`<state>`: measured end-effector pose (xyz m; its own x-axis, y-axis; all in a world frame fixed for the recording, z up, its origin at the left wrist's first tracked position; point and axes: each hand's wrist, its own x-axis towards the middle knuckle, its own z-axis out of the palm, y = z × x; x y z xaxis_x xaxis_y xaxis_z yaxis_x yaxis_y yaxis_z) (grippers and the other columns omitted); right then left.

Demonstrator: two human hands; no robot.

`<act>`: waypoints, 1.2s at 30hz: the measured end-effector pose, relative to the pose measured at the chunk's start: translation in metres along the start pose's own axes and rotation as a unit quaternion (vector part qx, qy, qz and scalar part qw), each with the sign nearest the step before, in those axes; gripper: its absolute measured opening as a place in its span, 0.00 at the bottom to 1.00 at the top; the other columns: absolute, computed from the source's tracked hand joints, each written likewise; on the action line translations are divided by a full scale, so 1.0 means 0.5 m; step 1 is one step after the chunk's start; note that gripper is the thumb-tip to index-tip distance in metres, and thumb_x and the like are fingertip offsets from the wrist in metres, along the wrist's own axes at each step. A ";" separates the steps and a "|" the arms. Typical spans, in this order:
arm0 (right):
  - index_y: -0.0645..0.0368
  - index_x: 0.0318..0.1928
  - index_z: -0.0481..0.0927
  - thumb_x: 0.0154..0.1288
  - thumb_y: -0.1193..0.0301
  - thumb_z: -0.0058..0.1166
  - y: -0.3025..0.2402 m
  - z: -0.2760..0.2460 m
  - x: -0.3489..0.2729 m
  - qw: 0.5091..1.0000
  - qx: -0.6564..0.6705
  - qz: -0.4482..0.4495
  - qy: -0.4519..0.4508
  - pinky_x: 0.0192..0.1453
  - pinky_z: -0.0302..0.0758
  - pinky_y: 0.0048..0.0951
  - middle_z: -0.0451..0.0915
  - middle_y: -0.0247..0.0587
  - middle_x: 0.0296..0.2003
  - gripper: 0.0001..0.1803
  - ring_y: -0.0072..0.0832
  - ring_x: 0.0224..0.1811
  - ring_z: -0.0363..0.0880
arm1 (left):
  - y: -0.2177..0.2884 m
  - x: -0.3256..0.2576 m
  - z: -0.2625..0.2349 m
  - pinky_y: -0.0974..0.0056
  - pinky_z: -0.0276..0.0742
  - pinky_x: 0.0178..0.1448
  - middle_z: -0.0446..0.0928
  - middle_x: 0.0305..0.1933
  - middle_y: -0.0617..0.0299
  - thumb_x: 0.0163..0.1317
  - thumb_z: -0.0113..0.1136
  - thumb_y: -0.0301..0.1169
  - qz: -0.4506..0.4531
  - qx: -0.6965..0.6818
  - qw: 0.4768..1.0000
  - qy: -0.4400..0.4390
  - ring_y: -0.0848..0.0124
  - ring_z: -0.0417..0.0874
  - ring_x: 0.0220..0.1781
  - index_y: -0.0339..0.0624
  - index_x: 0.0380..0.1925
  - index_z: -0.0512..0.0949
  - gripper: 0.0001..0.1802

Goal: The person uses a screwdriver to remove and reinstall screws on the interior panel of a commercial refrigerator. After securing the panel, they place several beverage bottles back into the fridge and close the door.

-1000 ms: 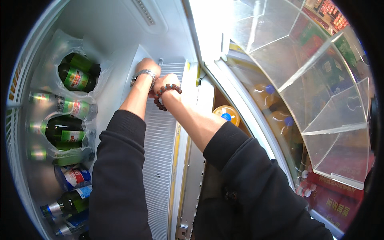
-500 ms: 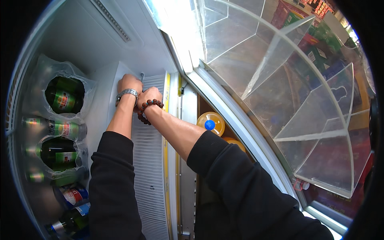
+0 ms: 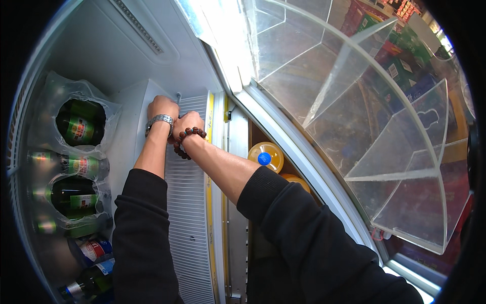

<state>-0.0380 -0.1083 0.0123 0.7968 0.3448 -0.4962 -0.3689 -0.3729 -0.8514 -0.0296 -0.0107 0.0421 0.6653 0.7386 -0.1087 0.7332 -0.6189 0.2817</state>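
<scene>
Inside a lit fridge, both my hands are bunched side by side at the far end of a white ribbed shelf (image 3: 188,213). My left hand (image 3: 163,107), with a metal watch on its wrist, is closed next to the white inner wall block (image 3: 147,101). My right hand (image 3: 189,121), wearing a dark beaded bracelet, is closed just to its right and a little nearer. The backs of the hands hide their fingertips and whatever may be between them. A small metal peg (image 3: 178,96) stands just beyond my hands.
On the left are plastic-wrapped green bottles (image 3: 78,126) and, nearer, a loose dark bottle (image 3: 91,281). A yellow strip (image 3: 210,202) edges the shelf. Right of it stand orange-coloured bottles (image 3: 265,156). A bright light tube (image 3: 223,45) and a clear divided plastic rack (image 3: 374,126) line the right.
My hands hold nearly the same place and pose. The whole view has shifted very slightly; nothing has visibly been taken or let go.
</scene>
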 end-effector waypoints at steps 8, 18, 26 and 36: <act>0.72 0.33 0.87 0.65 0.66 0.63 -0.006 -0.016 -0.025 1.000 0.003 -0.018 -0.020 0.41 0.87 0.37 0.88 0.56 0.29 0.17 0.43 0.33 0.91 | 0.009 -0.004 -0.006 0.51 0.84 0.56 0.86 0.45 0.40 0.58 0.64 0.30 0.000 0.012 1.000 -0.001 0.45 0.88 0.49 0.39 0.38 0.89 0.11; 0.70 0.34 0.88 0.65 0.63 0.63 0.025 0.034 0.042 0.999 -0.041 -0.008 0.012 0.47 0.87 0.40 0.88 0.60 0.33 0.18 0.48 0.40 0.91 | 0.003 0.006 0.003 0.50 0.84 0.55 0.86 0.44 0.40 0.59 0.62 0.30 0.002 0.018 1.000 0.006 0.44 0.88 0.49 0.39 0.37 0.89 0.11; 0.70 0.35 0.88 0.64 0.63 0.63 0.023 0.032 0.035 0.998 -0.049 -0.014 0.029 0.49 0.86 0.42 0.88 0.62 0.35 0.17 0.51 0.42 0.90 | -0.007 0.014 0.011 0.51 0.84 0.56 0.87 0.42 0.41 0.57 0.61 0.29 0.009 0.016 1.000 0.010 0.44 0.88 0.48 0.42 0.35 0.90 0.10; 0.69 0.34 0.88 0.63 0.62 0.65 0.026 0.035 0.040 0.999 -0.037 -0.013 0.029 0.49 0.86 0.42 0.88 0.61 0.35 0.18 0.50 0.42 0.90 | -0.006 0.015 0.012 0.50 0.84 0.55 0.87 0.42 0.41 0.58 0.61 0.30 0.010 0.017 1.000 0.012 0.44 0.88 0.48 0.41 0.35 0.90 0.11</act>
<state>-0.0354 -0.0910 -0.0115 0.8333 0.3048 -0.4612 -0.3132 -0.4272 -0.8482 -0.0259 -0.0051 0.0347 0.6770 0.7316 -0.0804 0.7241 -0.6427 0.2502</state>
